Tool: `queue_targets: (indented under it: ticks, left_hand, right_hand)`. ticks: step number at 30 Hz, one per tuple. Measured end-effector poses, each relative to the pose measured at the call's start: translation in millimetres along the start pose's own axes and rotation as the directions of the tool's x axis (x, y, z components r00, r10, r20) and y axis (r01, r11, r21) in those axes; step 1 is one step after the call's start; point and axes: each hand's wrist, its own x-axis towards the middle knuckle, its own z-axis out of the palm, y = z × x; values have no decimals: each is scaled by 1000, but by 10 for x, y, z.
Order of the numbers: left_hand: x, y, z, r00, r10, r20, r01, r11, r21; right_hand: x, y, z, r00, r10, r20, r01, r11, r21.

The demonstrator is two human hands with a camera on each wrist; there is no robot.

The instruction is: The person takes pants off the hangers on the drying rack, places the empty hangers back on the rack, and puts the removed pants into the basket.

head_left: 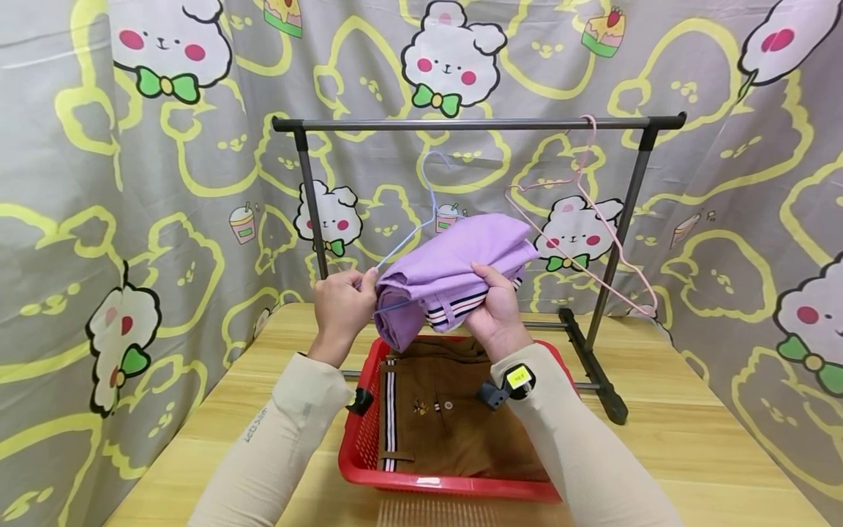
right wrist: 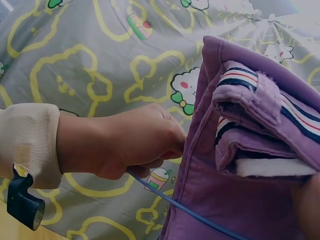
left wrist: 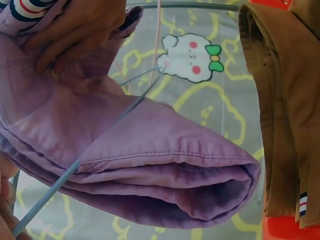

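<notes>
Purple trousers (head_left: 461,252) hang folded over a light blue wire hanger (head_left: 406,244), above the basket in the head view. My left hand (head_left: 345,307) grips the hanger's left corner, its fingers curled round the wire. My right hand (head_left: 497,307) pinches the trousers near the striped waistband (head_left: 454,306), thumb on top. In the left wrist view the hanger's lower bar (left wrist: 75,167) crosses the purple cloth (left wrist: 150,137). From the right wrist camera, the left fist (right wrist: 145,137) shows on the wire, beside the striped waistband (right wrist: 295,112). The hanger's right corner is hidden by the cloth.
A red basket (head_left: 454,484) holds folded brown trousers (head_left: 454,417) on the wooden table (head_left: 698,439). Behind stands a dark metal rack (head_left: 474,124), with a pink hanger (head_left: 619,241) hooked at its right. A patterned curtain (head_left: 553,51) surrounds the table.
</notes>
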Motion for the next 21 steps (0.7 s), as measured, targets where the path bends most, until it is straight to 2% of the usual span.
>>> queue_targets:
  ticks: [5,15,21]
  left_hand:
    - [-6,-11,8,1000,12,-2,-12,1000,4]
    - [-15,-18,39,997,76,-21,-76,997,18]
    - [-60,-69,93,994,107,-16,-107,993,42]
  right_hand:
    - [1,-1,-6,1000,-2,5,2,1000,15]
    - [2,-22,17,999,-44,8,44,999,20]
    - [-12,-78,38,996,-85,35,82,994,78]
